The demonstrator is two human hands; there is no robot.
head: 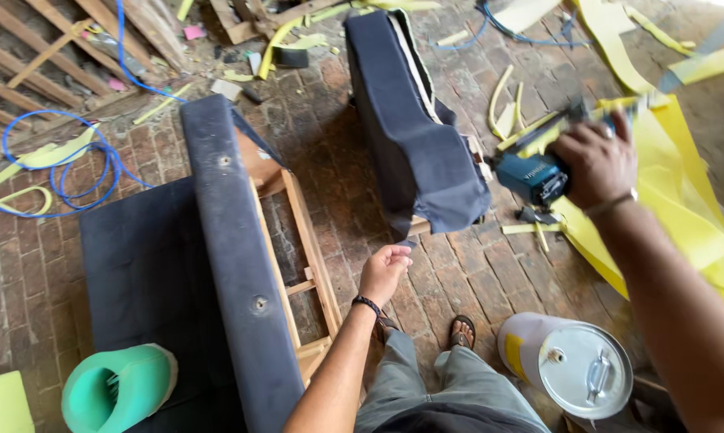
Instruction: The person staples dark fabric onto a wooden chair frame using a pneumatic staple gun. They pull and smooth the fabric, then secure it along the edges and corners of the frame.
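I am standing on a brick floor (338, 160). A big dark sofa piece (234, 265) is lying on it near my left side, with its wood frame (306, 248) showing. Next to it a dark flat cushion (137, 273) is lying on the floor. Another dark padded piece (414, 128) is standing in front of me, between my hands. Yellow foam sheets (683, 200) are lying under my right arm, and thin yellow strips (506, 100) are lying all over the bricks. A blue hose (65, 160) is curling on the left. A white can (574, 365) with a shiny lid is sitting by my right foot (461, 330). A green roll (117, 389) is lying at the bottom left.

My right hand (598, 160) is squeezing tight around a blue tool (534, 176). The tool is up in the air, right beside the padded piece's lower corner. My left hand (386, 269) is pinching a bit of dark cloth (406, 239) hanging from that padded piece.
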